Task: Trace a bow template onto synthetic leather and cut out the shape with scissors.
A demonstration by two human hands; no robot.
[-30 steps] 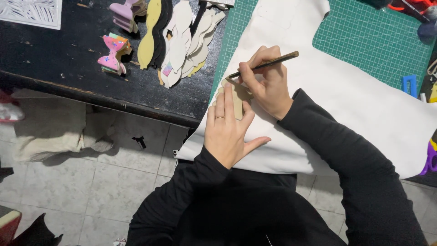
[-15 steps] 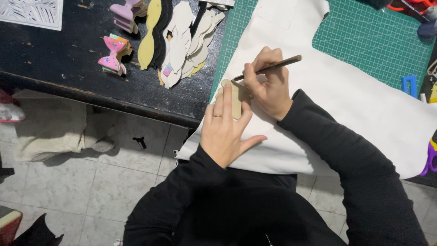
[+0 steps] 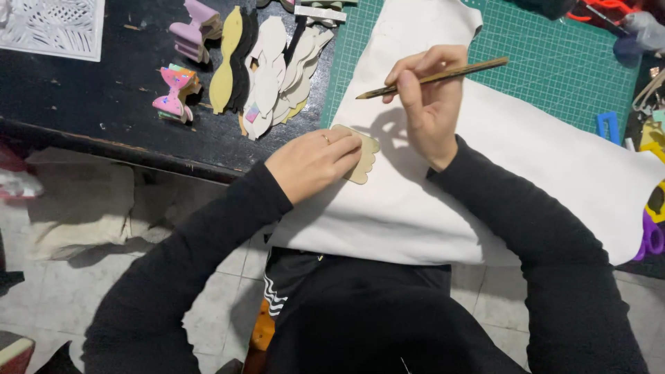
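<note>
Head cam looking down: left hand (image 3: 313, 163) lies flat, fingers pinning a scalloped tan template (image 3: 361, 156) onto the white sheet (image 3: 443, 208). Right hand (image 3: 428, 104) is just beyond it, pinching a pencil (image 3: 433, 77), tip hovering above the template, not touching.

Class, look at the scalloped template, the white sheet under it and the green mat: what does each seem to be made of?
Scalloped template: probably stiff tan cardboard, matte, cleanly cut edge. White sheet: likely leather or felt, soft, matte, irregular edge drooping off the table. Green mat: seemingly rubbery plastic with printed grid.
</note>
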